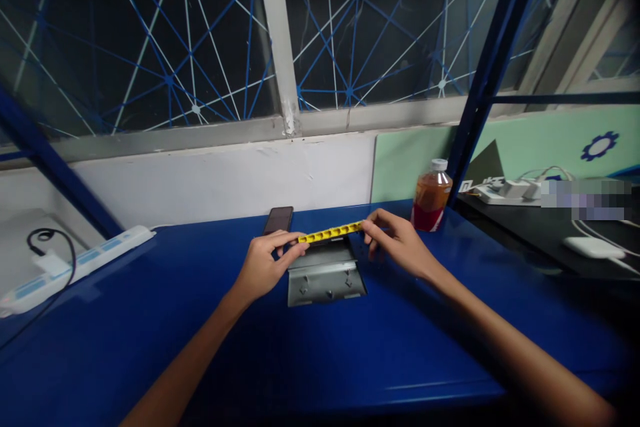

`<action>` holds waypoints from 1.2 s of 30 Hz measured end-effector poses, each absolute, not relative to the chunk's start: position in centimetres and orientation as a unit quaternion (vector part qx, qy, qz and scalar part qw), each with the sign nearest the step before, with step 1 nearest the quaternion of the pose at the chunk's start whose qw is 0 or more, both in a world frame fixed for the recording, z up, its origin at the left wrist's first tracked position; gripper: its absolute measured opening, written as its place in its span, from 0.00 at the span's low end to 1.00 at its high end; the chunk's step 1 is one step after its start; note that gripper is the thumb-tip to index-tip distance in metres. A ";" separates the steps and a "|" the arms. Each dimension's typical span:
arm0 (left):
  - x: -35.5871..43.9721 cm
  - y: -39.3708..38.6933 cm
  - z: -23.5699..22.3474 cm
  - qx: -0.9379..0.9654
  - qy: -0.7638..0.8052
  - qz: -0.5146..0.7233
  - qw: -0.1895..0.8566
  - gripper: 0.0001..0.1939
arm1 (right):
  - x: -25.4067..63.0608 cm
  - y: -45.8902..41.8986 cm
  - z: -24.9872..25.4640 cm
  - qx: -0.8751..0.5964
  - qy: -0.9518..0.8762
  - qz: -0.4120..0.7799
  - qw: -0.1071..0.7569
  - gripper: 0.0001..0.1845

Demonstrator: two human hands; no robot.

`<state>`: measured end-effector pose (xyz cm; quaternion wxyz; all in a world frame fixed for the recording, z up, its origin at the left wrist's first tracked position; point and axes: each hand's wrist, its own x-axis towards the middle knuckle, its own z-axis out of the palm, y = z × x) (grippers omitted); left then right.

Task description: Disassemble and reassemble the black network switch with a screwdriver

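A narrow yellow strip with a row of dark notches (331, 233) is held up nearly level, its right end slightly higher. My left hand (267, 263) pinches its left end between thumb and fingers. At the other end, the thumb and fingertips of my right hand (395, 240) are closed on it. Just below and behind the strip, a dark grey hinged case (327, 283) lies opened out on the blue table (320, 353). Several small pieces or fittings show on its near half, too small to name. The strip and my fingers partly cover the far half.
A dark phone (279, 221) lies behind my left hand. Near the wall at right stands a bottle of reddish drink (431, 197). A white power strip (80, 273) with a black cable sits at left. Chargers and cables lie on a black surface (530, 233) at far right.
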<state>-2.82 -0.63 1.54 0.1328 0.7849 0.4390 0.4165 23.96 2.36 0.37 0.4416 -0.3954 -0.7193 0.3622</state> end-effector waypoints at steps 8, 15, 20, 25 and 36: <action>-3.0 -0.7 2.1 0.767 0.461 0.429 0.120 0.17 | 23.7 2.1 0.4 -0.384 -0.761 0.345 0.392 0.15; -3.3 -0.3 1.8 0.754 0.481 0.425 0.137 0.20 | 23.6 2.0 0.2 -0.381 -0.780 0.320 0.380 0.14; -3.5 0.1 1.4 0.731 0.469 0.456 0.194 0.18 | 23.5 2.0 0.0 -0.364 -0.787 0.327 0.376 0.15; -3.4 0.3 1.1 0.699 0.465 0.477 0.260 0.14 | 23.4 1.9 0.0 -0.357 -0.783 0.343 0.377 0.16; -3.3 0.0 1.6 0.648 0.445 0.477 0.392 0.17 | 23.6 1.6 0.5 -0.369 -0.790 0.322 0.370 0.17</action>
